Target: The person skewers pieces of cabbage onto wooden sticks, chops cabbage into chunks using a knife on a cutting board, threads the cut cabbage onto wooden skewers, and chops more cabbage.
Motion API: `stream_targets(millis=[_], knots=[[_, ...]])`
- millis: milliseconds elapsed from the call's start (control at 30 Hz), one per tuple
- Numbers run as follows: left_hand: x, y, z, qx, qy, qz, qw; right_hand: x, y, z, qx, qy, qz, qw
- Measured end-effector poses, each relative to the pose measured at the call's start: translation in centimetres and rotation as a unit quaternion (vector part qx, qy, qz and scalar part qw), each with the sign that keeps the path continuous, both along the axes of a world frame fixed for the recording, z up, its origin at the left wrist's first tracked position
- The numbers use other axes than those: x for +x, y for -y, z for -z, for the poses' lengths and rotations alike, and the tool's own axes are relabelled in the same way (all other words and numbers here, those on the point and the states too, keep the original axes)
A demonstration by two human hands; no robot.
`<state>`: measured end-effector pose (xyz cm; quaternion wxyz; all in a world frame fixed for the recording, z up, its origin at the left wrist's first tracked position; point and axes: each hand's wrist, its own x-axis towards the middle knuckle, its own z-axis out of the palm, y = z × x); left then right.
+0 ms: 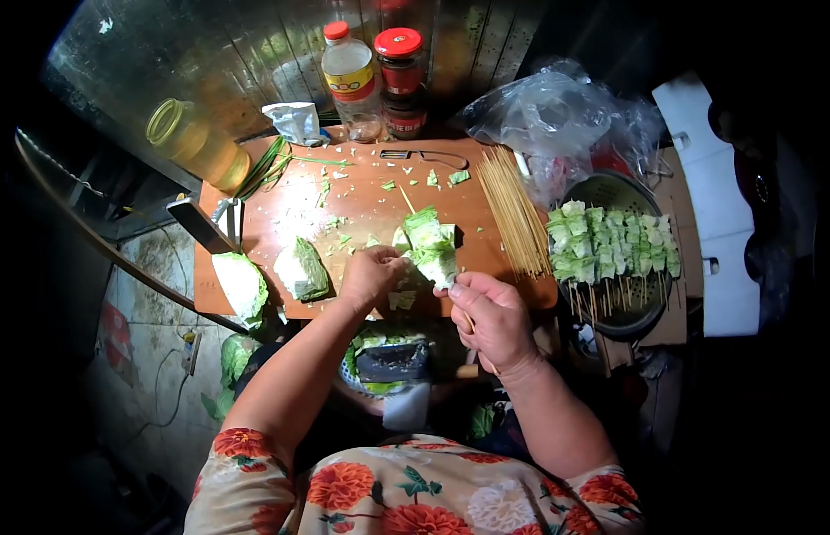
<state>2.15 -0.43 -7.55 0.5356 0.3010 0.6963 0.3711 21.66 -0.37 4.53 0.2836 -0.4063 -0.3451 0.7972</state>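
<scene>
My right hand (pixel 493 316) grips the lower end of a bamboo skewer threaded with folded green cabbage leaf (pixel 430 241); the skewer's tip pokes out above the leaf. My left hand (pixel 375 272) is closed, its thumb and fingers pinched at the leaf's left edge; the fingertips are partly hidden. Both hands are above the front edge of the brown board (pixel 361 196). Left of them lie a cut cabbage wedge (pixel 301 269) and a larger cabbage piece (pixel 241 287). Loose bamboo skewers (pixel 511 209) lie bundled on the right.
At right, a colander (pixel 602 189) bears several loaded cabbage skewers (pixel 611 242). A cleaver (pixel 392 363) rests over a bowl of leaves below the board. Behind stand a bottle (pixel 350 80), red-lidded jars (pixel 400 80), a jar of yellow liquid (pixel 201 147) and plastic bags (pixel 557 111).
</scene>
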Motion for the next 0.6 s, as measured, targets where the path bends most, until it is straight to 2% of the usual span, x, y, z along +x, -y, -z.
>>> stream_targets(millis=[100, 200, 333, 500, 600], knots=[[0.6, -0.3, 1.1, 0.030, -0.116, 0.012, 0.993, 0.3, 0.1, -0.1, -0.001, -0.003, 0.004, 1.000], [0.7, -0.5, 2.0, 0.043, -0.176, 0.032, 0.983, 0.4, 0.1, -0.2, 0.001, 0.004, 0.004, 1.000], [1.1, -0.5, 2.4, 0.024, -0.156, 0.046, 0.986, 0.5, 0.2, 0.1, 0.021, 0.014, -0.004, 1.000], [1.5, -0.6, 2.3, -0.040, -0.006, -0.017, 0.999, 0.6, 0.2, -0.3, 0.009, 0.008, -0.006, 1.000], [1.4, -0.6, 2.7, -0.040, -0.023, 0.013, 0.999, 0.8, 0.2, -0.2, 0.021, 0.018, -0.015, 0.999]])
